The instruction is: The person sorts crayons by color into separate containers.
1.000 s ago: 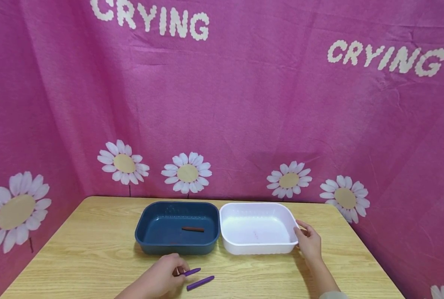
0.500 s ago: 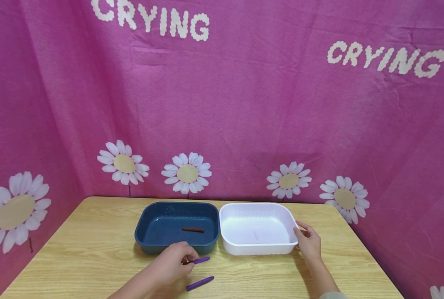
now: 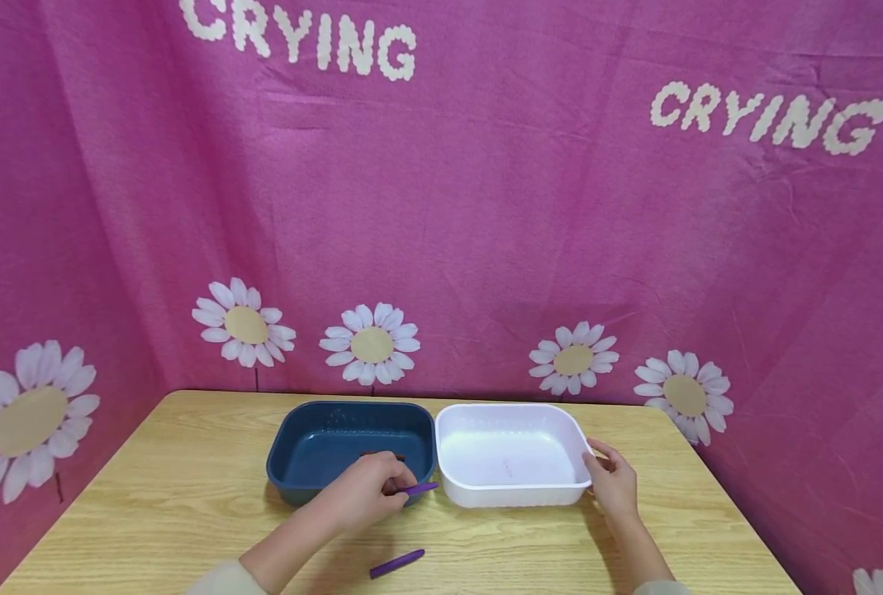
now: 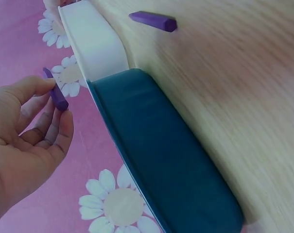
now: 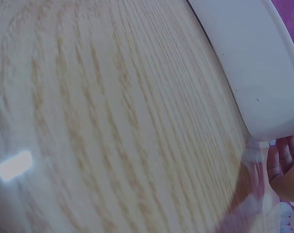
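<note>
My left hand (image 3: pixel 372 489) pinches a purple crayon (image 3: pixel 420 488) between thumb and fingertips, above the front right rim of the dark blue plastic bin (image 3: pixel 292 489). The left wrist view shows that held crayon (image 4: pixel 58 97) clear of the bin wall. A brown crayon (image 3: pixel 370 453) lies inside the blue bin, mostly covered by my left hand. Another purple crayon (image 3: pixel 397 564) rests on the table in front of the bins. My right hand (image 3: pixel 614 481) holds the right side of the white plastic bin (image 3: pixel 511 496); in the right wrist view its fingers (image 5: pixel 285 151) are at the bin's corner.
Both bins stand side by side, touching, toward the back of the wooden table (image 3: pixel 151 496). A pink curtain (image 3: pixel 478 207) with daisies and white lettering hangs behind the table and along its sides.
My left hand has carried the purple crayon up and to the right, from the table in front to the blue bin's rim. The right hand and both bins have stayed put.
</note>
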{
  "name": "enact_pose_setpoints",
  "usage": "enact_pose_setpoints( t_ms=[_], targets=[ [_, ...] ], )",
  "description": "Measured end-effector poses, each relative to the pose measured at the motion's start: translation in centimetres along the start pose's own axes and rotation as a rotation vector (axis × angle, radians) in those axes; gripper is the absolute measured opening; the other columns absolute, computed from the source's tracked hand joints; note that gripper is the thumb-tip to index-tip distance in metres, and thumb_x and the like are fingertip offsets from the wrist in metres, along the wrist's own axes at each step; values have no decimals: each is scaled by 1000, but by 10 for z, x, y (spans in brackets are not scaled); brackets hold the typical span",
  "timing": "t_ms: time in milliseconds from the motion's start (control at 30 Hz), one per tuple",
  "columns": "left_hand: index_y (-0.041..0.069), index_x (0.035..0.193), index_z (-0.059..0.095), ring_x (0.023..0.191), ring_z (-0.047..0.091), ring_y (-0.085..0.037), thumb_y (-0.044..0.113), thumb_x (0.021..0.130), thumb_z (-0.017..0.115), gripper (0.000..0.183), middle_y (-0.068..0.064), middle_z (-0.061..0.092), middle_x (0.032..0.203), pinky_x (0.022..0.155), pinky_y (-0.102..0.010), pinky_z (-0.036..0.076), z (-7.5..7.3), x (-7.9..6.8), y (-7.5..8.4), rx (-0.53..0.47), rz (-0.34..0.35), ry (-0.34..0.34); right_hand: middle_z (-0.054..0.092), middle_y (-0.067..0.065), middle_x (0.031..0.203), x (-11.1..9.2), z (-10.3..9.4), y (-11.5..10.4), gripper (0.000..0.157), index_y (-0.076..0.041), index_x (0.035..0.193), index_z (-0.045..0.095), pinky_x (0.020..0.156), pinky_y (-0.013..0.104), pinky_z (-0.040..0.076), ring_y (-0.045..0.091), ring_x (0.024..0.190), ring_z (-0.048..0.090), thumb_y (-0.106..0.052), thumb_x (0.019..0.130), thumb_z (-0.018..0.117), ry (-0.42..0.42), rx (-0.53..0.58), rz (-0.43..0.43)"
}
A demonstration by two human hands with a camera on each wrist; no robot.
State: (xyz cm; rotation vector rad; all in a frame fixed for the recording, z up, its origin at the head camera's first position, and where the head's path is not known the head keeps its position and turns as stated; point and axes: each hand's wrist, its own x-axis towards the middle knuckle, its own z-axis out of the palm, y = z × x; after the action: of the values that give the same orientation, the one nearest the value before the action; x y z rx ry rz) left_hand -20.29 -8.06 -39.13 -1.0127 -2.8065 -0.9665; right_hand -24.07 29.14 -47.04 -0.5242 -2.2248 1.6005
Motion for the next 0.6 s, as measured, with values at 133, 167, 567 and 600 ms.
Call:
enact_pose_setpoints(
  t_ms=[133, 167, 567, 600],
  targets=[
    [9, 89, 71, 71, 51, -6, 7, 82, 67, 9, 4, 57, 77, 62, -19, 45, 1, 9, 2, -9, -19, 0, 60, 12, 97, 0, 0, 0, 37, -2, 127, 55, 55, 22, 49, 8, 69, 55, -15, 92, 55, -9, 3, 6],
    [9, 90, 71, 71, 51, -6, 8, 82, 67, 9, 5, 57, 77, 62, -18, 44, 1, 11, 3, -10, -21, -3, 60, 13, 98, 0, -1, 0, 37, -3, 127, 54, 55, 22, 49, 8, 69, 55, -16, 93, 55, -14, 4, 9],
    [9, 90, 71, 70, 50, -4, 7, 83, 67, 8, 4, 58, 76, 63, -18, 42, 13, 38, 12, -60, 4, 3, 60, 10, 94, 1, -1, 1, 37, -1, 127, 54, 54, 21, 48, 8, 67, 55, -14, 92, 55, -15, 14, 3],
    [8, 90, 71, 69, 50, -4, 8, 83, 67, 8, 4, 59, 76, 63, -18, 43, 14, 40, 13, -60, 2, 3, 60, 10, 93, 1, -1, 1, 37, -1, 127, 54, 54, 21, 48, 8, 67, 55, -14, 92, 55, -13, 15, 2]
  ],
)
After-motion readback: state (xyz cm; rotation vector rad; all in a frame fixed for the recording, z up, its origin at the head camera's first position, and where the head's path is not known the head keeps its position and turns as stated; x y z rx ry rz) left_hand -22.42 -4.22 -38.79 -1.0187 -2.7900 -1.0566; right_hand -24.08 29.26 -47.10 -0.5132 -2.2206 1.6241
